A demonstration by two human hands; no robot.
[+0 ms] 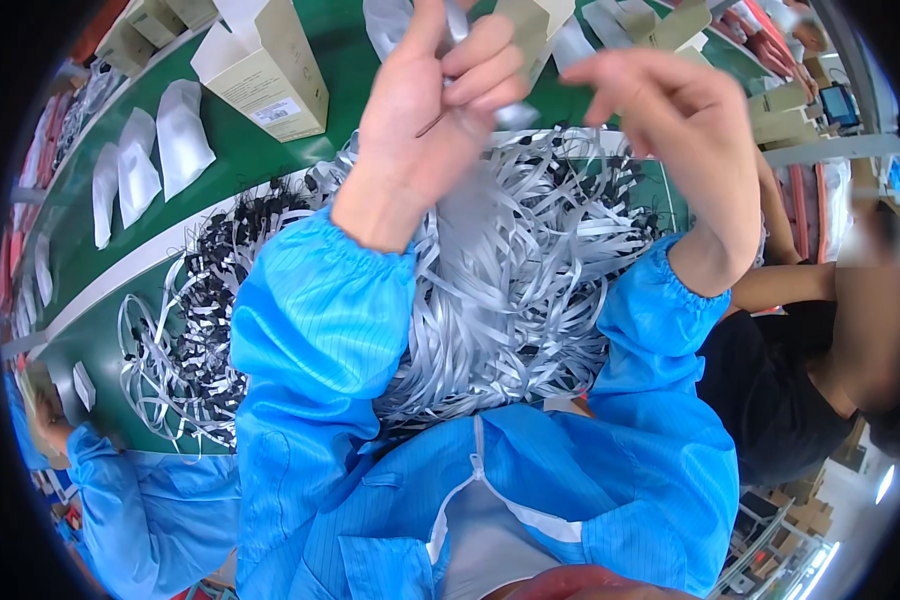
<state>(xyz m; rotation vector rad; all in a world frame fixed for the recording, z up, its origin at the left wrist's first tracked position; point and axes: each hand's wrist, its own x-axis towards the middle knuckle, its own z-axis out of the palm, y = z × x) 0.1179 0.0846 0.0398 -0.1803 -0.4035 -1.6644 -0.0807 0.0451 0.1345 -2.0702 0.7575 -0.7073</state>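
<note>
My left hand [440, 100] is raised over the far side of a heap of silver-grey flat straps [520, 290] with black ends. Its fingers curl closed round something pale and shiny, too blurred to name. Just right of it, my right hand [680, 115] hangs in the air, smeared a little by motion. The index finger points left and the thumb stands apart from it; nothing shows between them. Behind my left hand, a white pouch [385, 25] is partly hidden. An open beige carton [270, 75] stands to the left of that hand.
White wrapped pouches [183, 140] lie on the green conveyor or table [240, 165] at left. More open cartons [670, 25] stand at the far side. One co-worker in a blue sleeve [160, 510] is at lower left; another in black [780, 390] is close on my right.
</note>
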